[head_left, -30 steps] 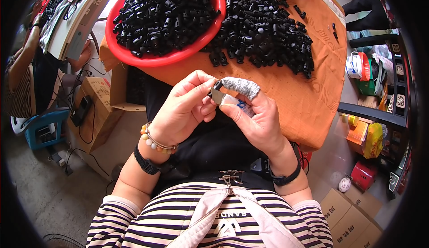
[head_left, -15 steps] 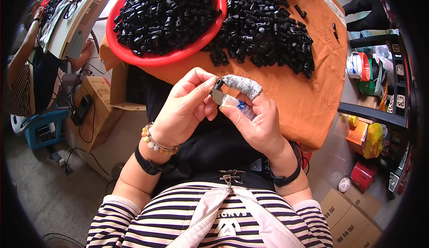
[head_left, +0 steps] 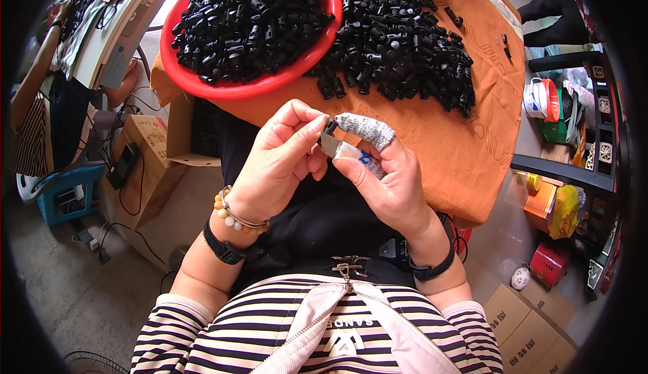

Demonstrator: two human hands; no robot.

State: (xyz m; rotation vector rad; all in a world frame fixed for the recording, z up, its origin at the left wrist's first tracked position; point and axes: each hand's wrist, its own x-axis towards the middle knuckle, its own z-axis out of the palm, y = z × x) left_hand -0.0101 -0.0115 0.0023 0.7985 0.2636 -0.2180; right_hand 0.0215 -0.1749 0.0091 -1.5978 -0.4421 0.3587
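Note:
My left hand pinches a small black plastic part between thumb and fingertips, just beyond the table's near edge. My right hand grips a short flat metal blade by its handle, wrapped in white with blue marks. The blade's end meets the black part or lies right beside it; the exact contact is hidden by my fingers. A grey knitted sleeve covers my right index finger, which reaches forward to the part's far side.
A red basin heaped with black plastic parts stands on the orange tablecloth. More such parts are piled right of it. Cartons stand at left, a black rack at right. Another person's arm shows far left.
My hands stay almost in place, holding the same black part and blade with only a tiny shift. The other person's arm at the far left has moved slightly.

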